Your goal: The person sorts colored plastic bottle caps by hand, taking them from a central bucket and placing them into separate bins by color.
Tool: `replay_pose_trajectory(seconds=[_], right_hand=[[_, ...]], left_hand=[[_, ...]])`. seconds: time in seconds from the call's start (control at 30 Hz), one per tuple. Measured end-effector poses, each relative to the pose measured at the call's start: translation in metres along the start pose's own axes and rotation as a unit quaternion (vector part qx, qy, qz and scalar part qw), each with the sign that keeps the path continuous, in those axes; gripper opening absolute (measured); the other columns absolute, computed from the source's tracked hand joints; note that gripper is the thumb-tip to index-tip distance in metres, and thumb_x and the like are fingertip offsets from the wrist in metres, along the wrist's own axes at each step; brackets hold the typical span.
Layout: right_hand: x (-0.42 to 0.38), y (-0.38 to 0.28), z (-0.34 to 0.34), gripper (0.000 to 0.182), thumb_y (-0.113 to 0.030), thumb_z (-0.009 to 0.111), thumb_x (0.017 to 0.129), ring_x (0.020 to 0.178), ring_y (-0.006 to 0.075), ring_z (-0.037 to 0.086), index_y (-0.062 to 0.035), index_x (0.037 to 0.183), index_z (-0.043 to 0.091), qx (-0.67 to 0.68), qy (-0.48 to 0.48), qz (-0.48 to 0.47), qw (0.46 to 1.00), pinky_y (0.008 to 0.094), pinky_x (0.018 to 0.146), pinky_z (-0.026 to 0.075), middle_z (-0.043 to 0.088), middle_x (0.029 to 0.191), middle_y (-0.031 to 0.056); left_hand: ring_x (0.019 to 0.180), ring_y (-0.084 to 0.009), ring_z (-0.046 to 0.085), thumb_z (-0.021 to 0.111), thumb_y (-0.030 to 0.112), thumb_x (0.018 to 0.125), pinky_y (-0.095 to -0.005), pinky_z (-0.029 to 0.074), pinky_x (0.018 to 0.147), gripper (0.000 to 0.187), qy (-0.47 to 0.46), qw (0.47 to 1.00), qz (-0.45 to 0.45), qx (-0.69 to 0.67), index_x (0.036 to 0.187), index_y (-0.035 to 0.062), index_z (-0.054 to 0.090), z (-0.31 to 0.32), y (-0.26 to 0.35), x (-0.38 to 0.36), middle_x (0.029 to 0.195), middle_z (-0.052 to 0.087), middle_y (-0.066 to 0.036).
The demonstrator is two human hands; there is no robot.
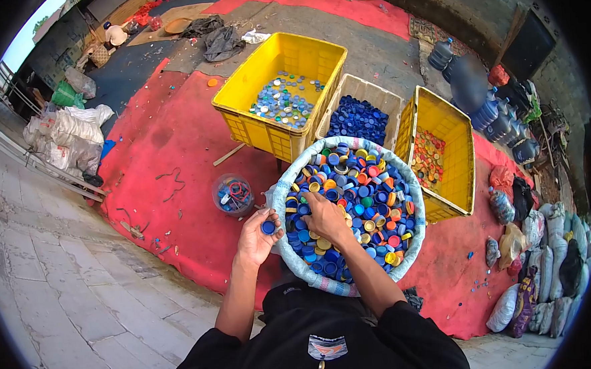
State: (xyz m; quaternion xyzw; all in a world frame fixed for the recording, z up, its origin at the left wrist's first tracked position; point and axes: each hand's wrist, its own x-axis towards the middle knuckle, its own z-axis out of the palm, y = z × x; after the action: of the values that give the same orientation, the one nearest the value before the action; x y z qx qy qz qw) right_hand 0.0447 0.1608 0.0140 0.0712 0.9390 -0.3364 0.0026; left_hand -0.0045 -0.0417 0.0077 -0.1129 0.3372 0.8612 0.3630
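Note:
My left hand [257, 236] is held palm up at the left of a round basket, its fingers curled around a blue bottle cap [268, 227]. The basket's rim [284, 190] is wrapped in pale cloth. Heaped inside are bottle caps [366, 201] in blue, orange, yellow, green and white. Among those caps on the left side of the heap, my right hand [325, 217] reaches down with bent fingers, and what its fingertips grip is hidden.
Beyond the basket stand a yellow crate [293, 134] with pale caps, a whitish crate [393, 106] with dark blue caps, and another yellow crate [459, 149] with red and orange caps. A clear tub [233, 211] sits on the red ground sheet [166, 144]. Sacks [543, 252] are piled at right.

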Motion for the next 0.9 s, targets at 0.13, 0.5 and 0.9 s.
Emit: replay_pose_trajectory(seconds=[0.13,0.5,0.9], right_hand=[[0.008,-0.005,0.007,0.056,-0.012,0.073,0.074,0.102,0.0407,0.061,-0.0049,0.125,0.052,-0.028,-0.024,0.017,0.999,0.0469,0.084,0.051,0.061,0.116,0.0202],[-0.013,0.031,-0.007,0.05,-0.018,0.075,0.079,0.078,0.0214,0.062,-0.0006,0.121,0.055,0.25,0.136,0.068,0.956,0.0325,0.069,0.051,0.065,0.106,0.0143],[-0.101,0.069,-0.044,0.037,-0.023,0.054,0.088,0.074,0.0167,0.056,-0.0058,0.121,0.053,0.799,0.179,0.176,0.547,0.032,0.063,0.047,0.06,0.099,0.0086]], left_hand=[[0.08,-0.0103,0.057,0.066,0.016,0.089,-0.0305,0.051,0.067,0.012,0.044,0.994,0.03,0.09,0.098,0.0099,0.06,0.003,0.0,-0.006,0.09,0.061,0.0],[0.07,-0.009,0.059,0.075,0.016,0.08,-0.0264,0.047,0.058,0.03,0.034,0.871,0.122,0.475,0.104,0.0035,0.062,0.016,-0.02,0.014,0.083,0.066,-0.002],[0.087,-0.0364,0.067,0.078,0.029,0.076,-0.0448,0.052,0.075,0.046,0.015,0.575,0.202,0.793,0.107,0.0008,0.059,0.061,-0.055,0.056,0.093,0.069,-0.018]])
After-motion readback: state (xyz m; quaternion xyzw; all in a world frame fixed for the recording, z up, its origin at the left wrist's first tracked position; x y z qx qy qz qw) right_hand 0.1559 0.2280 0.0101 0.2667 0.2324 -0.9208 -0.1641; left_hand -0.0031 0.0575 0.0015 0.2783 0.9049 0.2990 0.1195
